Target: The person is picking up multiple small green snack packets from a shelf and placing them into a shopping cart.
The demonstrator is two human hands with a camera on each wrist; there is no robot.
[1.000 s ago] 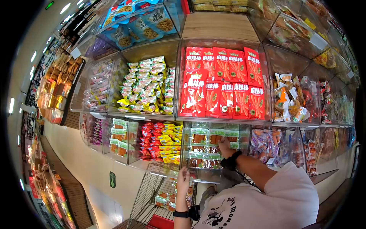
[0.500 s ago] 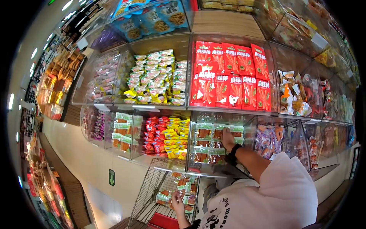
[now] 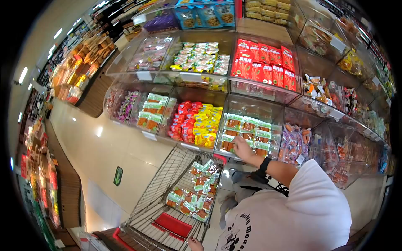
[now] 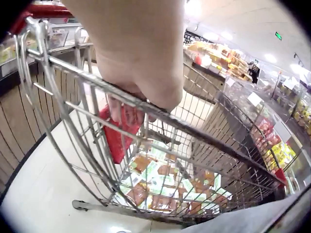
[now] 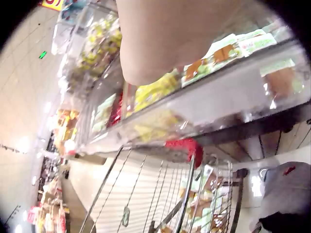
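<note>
In the head view my right hand [image 3: 244,149] is over the front of a clear bin of green-and-white labelled snack packets [image 3: 250,126], fingers lowered at the packets; no packet is visibly lifted. Its fingertips are hidden in the right wrist view, where the bared wrist is above the bin's edge. My left hand [image 3: 195,244] is at the side of the shopping cart [image 3: 144,196]. The left wrist view shows the left hand [image 4: 141,90] with loose fingers [image 4: 127,114] just inside the cart's rail. Similar packets [image 3: 201,186] lie scattered in the cart.
Left of the bin are red and yellow wrapped snacks [image 3: 186,121]; purple-wrapped ones [image 3: 295,142] are to its right. Red bags [image 3: 264,62] fill a bin above. The cart's red flap [image 3: 172,224] lies near the left hand. Another display [image 3: 81,69] stands across the aisle.
My left hand has moved down from above the cart to its near side. My right hand has moved toward the bin's front. The head view has shifted, showing more of the cart.
</note>
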